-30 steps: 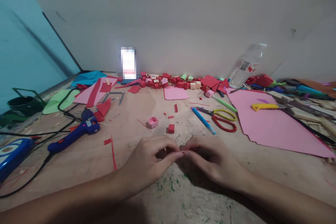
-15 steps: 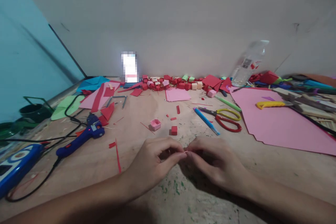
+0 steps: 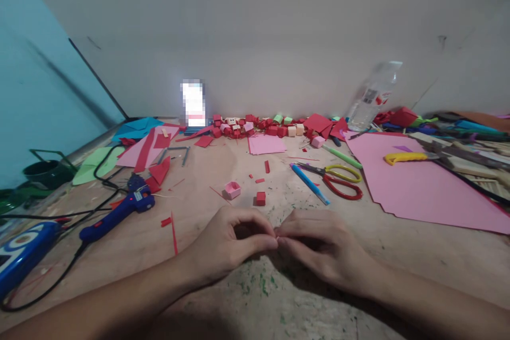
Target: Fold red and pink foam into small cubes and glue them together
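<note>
My left hand (image 3: 233,236) and my right hand (image 3: 321,244) meet fingertip to fingertip above the table. Between their pinched fingers shows a tiny pale pink piece of paper (image 3: 278,237), mostly hidden by the fingers. Just beyond the hands stands a small red paper cube (image 3: 260,198). To its left is an open pink paper box (image 3: 232,189). Small red paper scraps (image 3: 267,166) lie behind them, and a thin red strip (image 3: 174,234) is left of my left hand.
Scissors (image 3: 342,180) and a blue pen (image 3: 311,184) lie right of centre, near a large pink sheet (image 3: 418,191). At left are a blue glue gun (image 3: 119,215) with its cord and a lit phone (image 3: 194,103). Several paper cubes line the wall beside a tilted plastic bottle (image 3: 372,98).
The fingertips have shifted slightly, still pinched together on the pink piece. The whole view has moved a little, so the table things appear slightly further left.
</note>
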Motion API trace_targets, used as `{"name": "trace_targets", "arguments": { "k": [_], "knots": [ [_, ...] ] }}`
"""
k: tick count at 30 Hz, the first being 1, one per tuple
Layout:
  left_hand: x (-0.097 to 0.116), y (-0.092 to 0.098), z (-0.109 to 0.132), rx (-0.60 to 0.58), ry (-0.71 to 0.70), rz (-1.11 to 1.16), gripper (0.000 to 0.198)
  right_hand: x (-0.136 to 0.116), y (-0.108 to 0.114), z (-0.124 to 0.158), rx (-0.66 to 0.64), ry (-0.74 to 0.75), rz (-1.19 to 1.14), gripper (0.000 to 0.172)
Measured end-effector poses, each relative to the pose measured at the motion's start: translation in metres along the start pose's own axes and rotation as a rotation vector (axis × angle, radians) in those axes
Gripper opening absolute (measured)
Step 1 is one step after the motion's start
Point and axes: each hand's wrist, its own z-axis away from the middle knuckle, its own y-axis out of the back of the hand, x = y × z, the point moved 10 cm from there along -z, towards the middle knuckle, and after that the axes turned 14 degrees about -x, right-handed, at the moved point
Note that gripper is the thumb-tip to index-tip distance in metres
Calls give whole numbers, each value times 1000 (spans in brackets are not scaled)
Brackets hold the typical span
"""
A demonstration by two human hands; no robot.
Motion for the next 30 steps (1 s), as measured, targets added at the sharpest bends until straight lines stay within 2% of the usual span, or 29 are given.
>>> {"name": "trace_targets", "arguments": {
  "k": [2,5,12,18,21,30],
  "knots": [
    [0,0,0,5,2,16,8,1,1,1,9,-13,3,19],
    [-1,-1,-1,4,8,33,6,10,0,2,12,-108,30,19],
    [5,-3,0,-6,-35,1,11,18,-2,5,41,-204,97,29],
    [-8,1,1,46,19,152,9,15,-10,2,-30,-197,-19,31],
    [-11,3,1,50,32,141,9,12,-11,2,-46,-176,-42,31],
    [11,5,6,65,-96,-106,11,8,-11,3,-55,-127,-29,30]
  ]
}}
